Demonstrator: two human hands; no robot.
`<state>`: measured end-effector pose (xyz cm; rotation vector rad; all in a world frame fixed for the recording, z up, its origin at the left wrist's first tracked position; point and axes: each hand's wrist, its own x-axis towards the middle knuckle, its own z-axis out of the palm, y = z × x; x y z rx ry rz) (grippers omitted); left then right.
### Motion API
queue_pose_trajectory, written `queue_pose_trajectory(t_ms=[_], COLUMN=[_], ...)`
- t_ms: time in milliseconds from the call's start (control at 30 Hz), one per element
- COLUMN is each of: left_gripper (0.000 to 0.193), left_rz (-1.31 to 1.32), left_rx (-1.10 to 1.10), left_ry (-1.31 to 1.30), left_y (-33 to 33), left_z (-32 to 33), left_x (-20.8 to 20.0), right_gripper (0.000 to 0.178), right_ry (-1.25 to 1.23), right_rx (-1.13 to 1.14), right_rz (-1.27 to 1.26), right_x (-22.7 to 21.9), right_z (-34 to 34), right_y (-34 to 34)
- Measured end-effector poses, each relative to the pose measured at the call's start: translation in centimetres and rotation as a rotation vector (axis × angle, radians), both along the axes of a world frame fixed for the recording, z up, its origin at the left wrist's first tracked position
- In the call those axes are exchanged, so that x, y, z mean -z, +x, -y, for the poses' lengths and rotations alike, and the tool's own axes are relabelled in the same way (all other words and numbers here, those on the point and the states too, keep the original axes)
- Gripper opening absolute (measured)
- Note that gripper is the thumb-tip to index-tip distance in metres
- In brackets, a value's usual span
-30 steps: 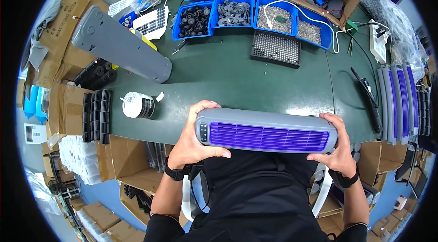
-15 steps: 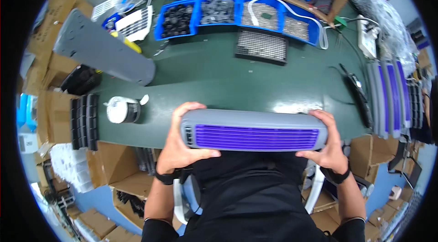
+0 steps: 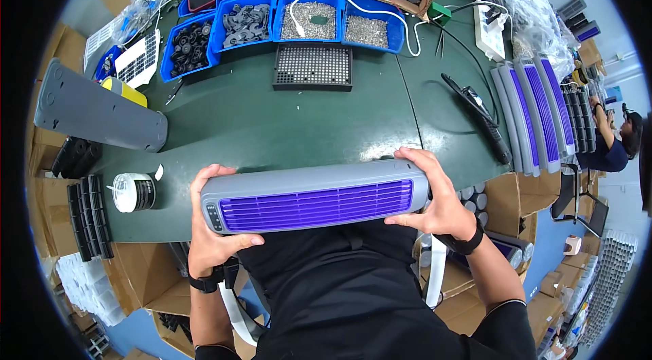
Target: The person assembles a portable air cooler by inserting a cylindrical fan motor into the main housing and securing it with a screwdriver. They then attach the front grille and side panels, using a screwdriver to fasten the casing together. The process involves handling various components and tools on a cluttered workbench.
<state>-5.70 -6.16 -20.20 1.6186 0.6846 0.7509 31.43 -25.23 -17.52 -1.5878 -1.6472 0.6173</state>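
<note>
Between my two hands, at the near edge of the table, is a long grey appliance housing, like a tower fan, with a purple slatted grille [image 3: 316, 205]. A small dark button panel [image 3: 214, 217] sits at its left end. My left hand [image 3: 212, 224] is wrapped round that end, thumb below the grille and fingers over the top edge. At the opposite end, my right hand [image 3: 438, 197] grips in the same way. The grille faces up toward me, and the right end sits a little higher in the picture. The housing's underside is hidden.
On the green table [image 3: 272, 129], a grey casing [image 3: 98, 107] lies left, behind a white tub [image 3: 133, 192]. Blue bins [image 3: 248, 20] of small parts and a black screw tray [image 3: 312, 66] stand beyond. Right are an electric screwdriver [image 3: 479, 115], purple-grilled housings [image 3: 543, 112] and a co-worker [image 3: 614, 136].
The view has turned to the right, so the table's things sit further left in the picture. Both hands keep their grip on the housing, which now tilts slightly, right end up.
</note>
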Motion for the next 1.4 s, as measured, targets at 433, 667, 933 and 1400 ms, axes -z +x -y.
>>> queue_pose_trajectory(t_ms=[433,667,933,1400], left_gripper=[0.138,0.135,0.107,0.083], left_rz=[0.002,0.026,-0.040,0.050], left_rx=[-0.006,-0.016,0.041,0.217], left_ry=[-0.050,0.098,0.711,0.687], left_y=[0.0,-0.2,-1.6,-3.1], left_z=[-0.2,0.7,1.9,1.7], left_x=[-0.2,1.0,3.6,4.6], right_gripper=[0.112,0.110,0.103,0.098], right_ry=[0.006,0.136,0.424,0.500], right_rx=[0.001,-0.016,0.025,0.059], right_rz=[-0.046,0.038,0.270,0.358], right_x=[0.2,1.7,6.0,8.0], right_z=[-0.3,0.4,3.0,5.1], right_y=[0.2,-0.1,-0.3,-0.4])
